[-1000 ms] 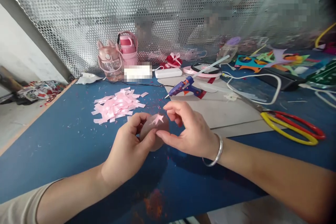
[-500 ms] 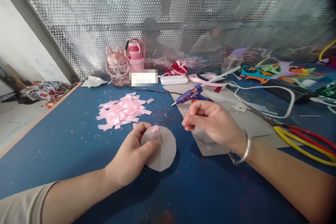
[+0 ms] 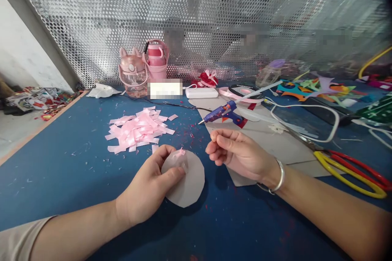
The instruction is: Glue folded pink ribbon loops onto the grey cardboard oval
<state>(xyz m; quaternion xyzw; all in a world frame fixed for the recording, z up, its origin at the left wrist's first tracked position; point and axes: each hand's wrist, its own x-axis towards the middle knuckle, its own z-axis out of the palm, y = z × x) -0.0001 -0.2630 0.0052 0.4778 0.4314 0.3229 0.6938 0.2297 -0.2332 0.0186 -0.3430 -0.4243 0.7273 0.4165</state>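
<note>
My left hand (image 3: 150, 185) grips a round grey cardboard disc (image 3: 190, 179) by its left side, thumb on top. A small pink ribbon piece (image 3: 180, 153) sits near the disc's upper edge. Right of the disc, my right hand (image 3: 237, 153) hangs apart from it, thumb and forefinger pinched together; whatever may be between the fingertips is too small to make out. Beyond my hands a pile of cut pink ribbon strips (image 3: 137, 128) lies on the blue table (image 3: 76, 195). A blue glue gun (image 3: 222, 112) rests behind my right hand, its nozzle pointing left.
Grey cardboard sheets (image 3: 269, 147) lie under the glue gun. Scissors with yellow and red handles (image 3: 349, 181) are at the right. Two pink bottles (image 3: 133, 73), a white power strip (image 3: 201, 93) and a pink ribbon roll (image 3: 241, 94) stand along the perforated metal panel (image 3: 196, 8).
My right hand has lowered a little and turned, and more of its curled fingers show. My left hand still holds the disc. The whole view has shifted slightly.
</note>
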